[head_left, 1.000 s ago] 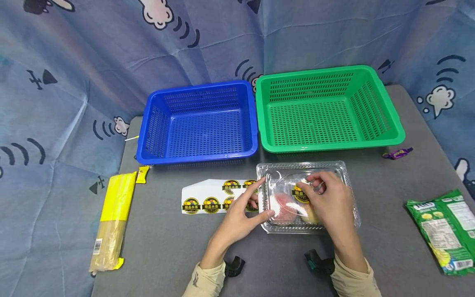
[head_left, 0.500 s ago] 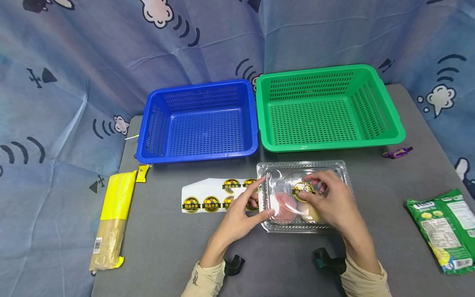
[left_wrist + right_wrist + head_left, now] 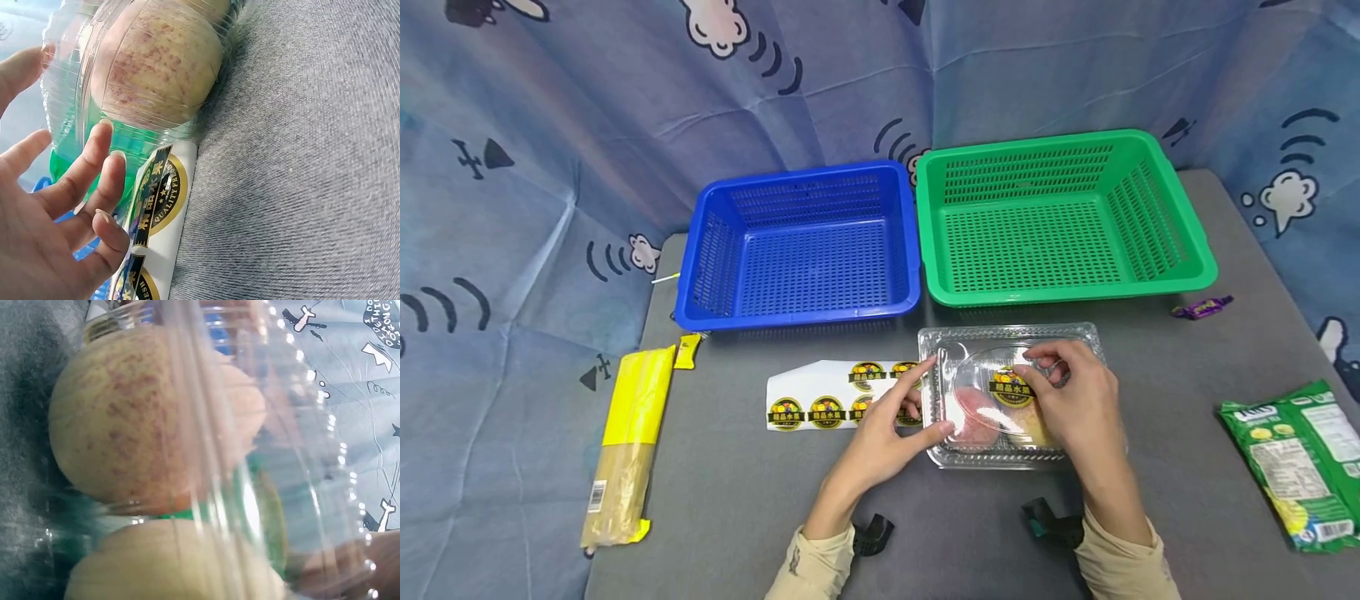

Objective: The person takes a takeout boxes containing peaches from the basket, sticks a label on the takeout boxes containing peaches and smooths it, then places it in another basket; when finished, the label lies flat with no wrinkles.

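A clear plastic clamshell box (image 3: pixel 951 457) rests on the table with its lid down. Pinkish and yellowish round fruit (image 3: pixel 165 65) show through its wall, one with reddish speckles. On the lid lies a round black-and-gold fruit sticker (image 3: pixel 1011 388). My right hand (image 3: pixel 1075 396) is over the lid's right half, thumb tip at the sticker's upper right edge, fingers bent. At the box's left side, my left hand (image 3: pixel 883 433) touches the rim with spread thumb and forefinger. A white sheet of matching stickers (image 3: pixel 808 383) lies partly under this hand.
Behind the box stand a blue basket (image 3: pixel 797 318) and a green basket (image 3: pixel 1067 294). A yellow-topped noodle pack (image 3: pixel 628 446) and a small yellow packet (image 3: pixel 687 352) lie left. Rightward are a purple-wrapped candy (image 3: pixel 1202 308) and a green chip bag (image 3: pixel 1296 471).
The right hand shifts off the sticker, first right and toward me, then slightly back, leaving more of the sticker showing. The left hand and the box stay put.
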A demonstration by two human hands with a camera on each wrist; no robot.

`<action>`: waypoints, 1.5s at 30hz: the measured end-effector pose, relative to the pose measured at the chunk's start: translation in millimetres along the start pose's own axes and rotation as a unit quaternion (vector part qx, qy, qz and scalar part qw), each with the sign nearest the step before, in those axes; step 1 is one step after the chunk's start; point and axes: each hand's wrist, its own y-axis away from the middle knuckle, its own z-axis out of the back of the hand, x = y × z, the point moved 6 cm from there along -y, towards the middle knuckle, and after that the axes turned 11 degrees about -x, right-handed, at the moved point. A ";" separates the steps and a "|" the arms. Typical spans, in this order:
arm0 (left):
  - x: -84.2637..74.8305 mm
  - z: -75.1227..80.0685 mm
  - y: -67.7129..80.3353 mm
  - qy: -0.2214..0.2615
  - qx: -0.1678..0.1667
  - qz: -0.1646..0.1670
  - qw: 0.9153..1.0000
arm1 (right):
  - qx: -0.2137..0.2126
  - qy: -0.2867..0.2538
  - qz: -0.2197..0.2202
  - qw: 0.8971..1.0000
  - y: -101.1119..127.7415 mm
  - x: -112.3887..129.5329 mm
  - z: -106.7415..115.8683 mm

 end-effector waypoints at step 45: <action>-1.5 -0.3 1.5 0.019 -0.002 -0.020 1.000 | 0.031 -0.115 0.013 0.993 -21.0 -31.0 38.5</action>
